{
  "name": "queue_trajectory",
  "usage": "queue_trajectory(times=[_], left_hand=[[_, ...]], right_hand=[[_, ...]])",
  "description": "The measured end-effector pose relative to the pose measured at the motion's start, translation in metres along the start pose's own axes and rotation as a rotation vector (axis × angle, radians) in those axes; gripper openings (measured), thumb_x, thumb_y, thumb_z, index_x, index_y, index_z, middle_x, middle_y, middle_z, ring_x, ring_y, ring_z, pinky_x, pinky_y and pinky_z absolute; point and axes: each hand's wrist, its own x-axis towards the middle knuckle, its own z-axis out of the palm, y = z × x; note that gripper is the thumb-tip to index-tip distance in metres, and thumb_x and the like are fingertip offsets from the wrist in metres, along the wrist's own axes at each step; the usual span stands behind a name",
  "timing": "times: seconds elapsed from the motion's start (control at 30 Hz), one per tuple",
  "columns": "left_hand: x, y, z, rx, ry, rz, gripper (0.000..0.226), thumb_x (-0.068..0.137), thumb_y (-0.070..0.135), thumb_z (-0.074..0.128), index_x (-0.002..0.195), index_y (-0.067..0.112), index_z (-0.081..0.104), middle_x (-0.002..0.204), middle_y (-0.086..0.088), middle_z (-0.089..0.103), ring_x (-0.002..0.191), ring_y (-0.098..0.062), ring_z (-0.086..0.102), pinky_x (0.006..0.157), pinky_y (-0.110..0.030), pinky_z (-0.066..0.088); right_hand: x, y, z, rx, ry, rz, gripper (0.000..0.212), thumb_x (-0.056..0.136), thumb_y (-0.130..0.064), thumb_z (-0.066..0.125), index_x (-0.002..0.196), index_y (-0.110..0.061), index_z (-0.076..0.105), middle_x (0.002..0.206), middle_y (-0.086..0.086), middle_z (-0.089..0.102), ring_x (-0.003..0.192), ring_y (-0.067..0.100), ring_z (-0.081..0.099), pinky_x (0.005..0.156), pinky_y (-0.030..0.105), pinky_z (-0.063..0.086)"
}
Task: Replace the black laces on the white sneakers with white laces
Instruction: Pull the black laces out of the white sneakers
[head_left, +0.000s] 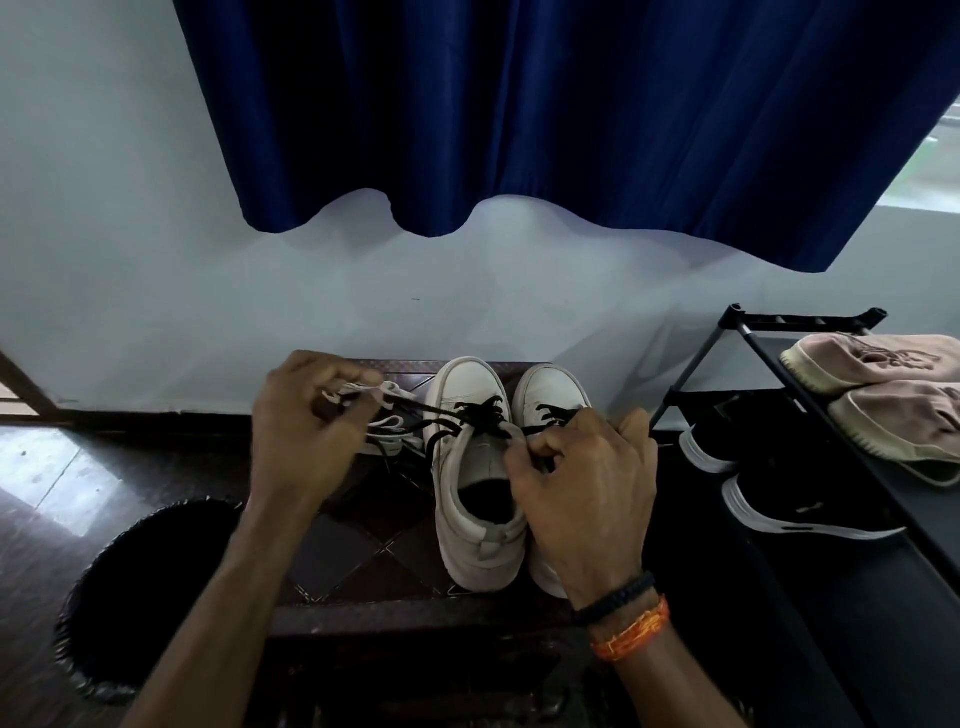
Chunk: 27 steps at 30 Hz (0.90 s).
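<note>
left hand (304, 415) fingers curled, right hand (587, 478) pinching

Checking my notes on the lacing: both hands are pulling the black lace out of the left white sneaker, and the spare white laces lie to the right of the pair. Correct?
Not quite: the head view shows the spare white laces left of the pair. Both hands, left and right, do hold the black lace of the left white sneaker.

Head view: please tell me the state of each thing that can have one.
left sneaker: black lace partly loosened.
right sneaker: still laced black.
white laces: lying unused.
left hand: pinching a lace end.
right hand: gripping the lace.
curtain: hanging drawn.
</note>
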Motion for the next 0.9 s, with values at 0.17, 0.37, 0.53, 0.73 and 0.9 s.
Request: queue_trajectory(times=[0.17, 0.37, 0.53, 0.73, 0.9], left_hand=[[-0.02, 0.025, 0.035, 0.242, -0.22, 0.473, 0.025, 0.076, 0.027, 0.073, 0.1, 0.024, 0.078, 0.105, 0.011, 0.064, 0.104, -0.014, 0.053, 0.095, -0.037, 0.033], [-0.029, 0.022, 0.064, 0.379, -0.232, 0.581, 0.004, 0.075, 0.018, 0.073, 0.077, 0.019, 0.077, 0.084, 0.006, 0.064, 0.085, -0.025, 0.055, 0.085, -0.037, 0.032], [-0.029, 0.03, 0.059, 0.344, -0.234, 0.565, 0.005, 0.071, 0.007, 0.066, 0.07, 0.012, 0.064, 0.082, 0.0, 0.059, 0.082, -0.026, 0.054, 0.082, -0.034, 0.031], [-0.014, 0.017, 0.023, 0.284, -0.137, 0.301, 0.009, 0.07, 0.013, 0.068, 0.074, 0.02, 0.065, 0.087, 0.01, 0.061, 0.085, -0.018, 0.053, 0.084, -0.037, 0.031], [-0.004, 0.006, 0.002, 0.274, -0.034, 0.095, 0.016, 0.072, 0.022, 0.069, 0.07, 0.034, 0.059, 0.083, 0.013, 0.06, 0.077, -0.021, 0.059, 0.083, -0.054, 0.047]], right_hand=[[0.001, 0.0, 0.0, 0.02, -0.02, 0.02, 0.021, 0.074, -0.038, 0.083, 0.06, -0.024, 0.074, 0.068, -0.011, 0.059, 0.084, 0.016, 0.037, 0.073, 0.036, 0.038], [0.001, 0.002, 0.001, 0.036, -0.019, -0.009, 0.022, 0.073, -0.037, 0.08, 0.058, -0.023, 0.072, 0.066, -0.009, 0.057, 0.083, 0.02, 0.04, 0.071, 0.04, 0.041], [-0.001, 0.0, 0.003, -0.029, 0.038, -0.036, 0.026, 0.074, -0.041, 0.076, 0.057, -0.021, 0.072, 0.067, -0.008, 0.058, 0.083, 0.02, 0.039, 0.07, 0.036, 0.034], [-0.002, 0.0, 0.002, -0.065, 0.038, -0.025, 0.025, 0.076, -0.042, 0.076, 0.06, -0.023, 0.074, 0.068, -0.008, 0.06, 0.085, 0.02, 0.04, 0.071, 0.039, 0.039], [-0.002, 0.001, 0.003, -0.031, 0.029, -0.024, 0.023, 0.074, -0.038, 0.081, 0.06, -0.022, 0.073, 0.068, -0.009, 0.061, 0.084, 0.019, 0.041, 0.07, 0.04, 0.043]])
